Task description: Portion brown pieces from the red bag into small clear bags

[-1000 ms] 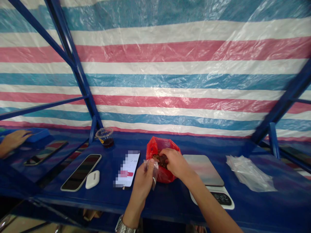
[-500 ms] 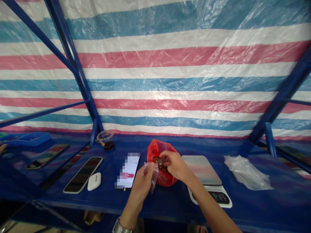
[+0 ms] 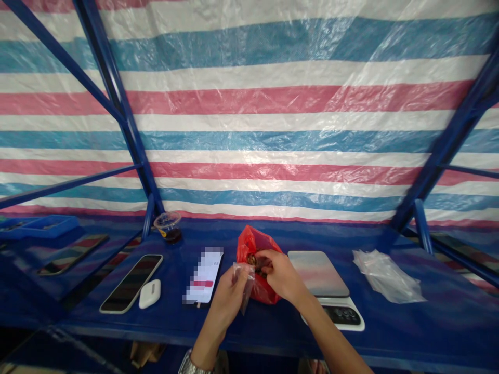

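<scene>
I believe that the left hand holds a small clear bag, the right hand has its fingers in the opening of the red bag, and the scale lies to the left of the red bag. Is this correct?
Not quite: the scale lies to the right of the red bag, as the head view shows. The rest of your statement stands.

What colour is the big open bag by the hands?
The bag is red, clearest in the head view.

Seemingly a makeshift workshop: striped tarpaulin [image 3: 296, 140] behind a blue metal-framed bench [image 3: 448, 317], weighing scale [image 3: 319, 272].
</scene>
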The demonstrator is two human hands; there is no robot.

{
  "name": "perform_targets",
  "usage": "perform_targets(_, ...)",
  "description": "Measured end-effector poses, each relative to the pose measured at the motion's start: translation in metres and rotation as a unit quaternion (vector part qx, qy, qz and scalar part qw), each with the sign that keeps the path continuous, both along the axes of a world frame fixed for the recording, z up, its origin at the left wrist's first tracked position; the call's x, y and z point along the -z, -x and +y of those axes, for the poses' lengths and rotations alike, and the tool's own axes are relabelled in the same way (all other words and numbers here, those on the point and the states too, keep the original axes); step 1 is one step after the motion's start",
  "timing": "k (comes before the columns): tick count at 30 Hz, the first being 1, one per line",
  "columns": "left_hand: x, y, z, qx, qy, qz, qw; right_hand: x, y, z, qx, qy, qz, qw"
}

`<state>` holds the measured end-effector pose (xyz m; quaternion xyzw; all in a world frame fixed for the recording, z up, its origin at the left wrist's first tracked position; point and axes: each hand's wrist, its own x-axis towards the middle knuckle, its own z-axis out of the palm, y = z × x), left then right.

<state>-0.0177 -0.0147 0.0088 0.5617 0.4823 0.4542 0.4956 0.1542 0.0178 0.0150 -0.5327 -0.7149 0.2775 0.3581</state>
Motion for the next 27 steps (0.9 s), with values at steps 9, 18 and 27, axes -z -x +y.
perform_targets(9,0.006,0.003,-0.004,-0.173,-0.219,0.227,0.933,-0.006,-0.017,-0.007,0.004,0.003,0.102,0.995)
perform_targets(18,0.015,-0.004,-0.003,-0.136,-0.256,0.285,0.913,-0.030,-0.013,-0.023,-0.033,-0.044,0.111,0.992)
perform_targets(27,0.016,-0.014,-0.007,-0.088,-0.245,0.273,0.926,-0.046,0.002,-0.039,-0.098,-0.098,0.025,0.990)
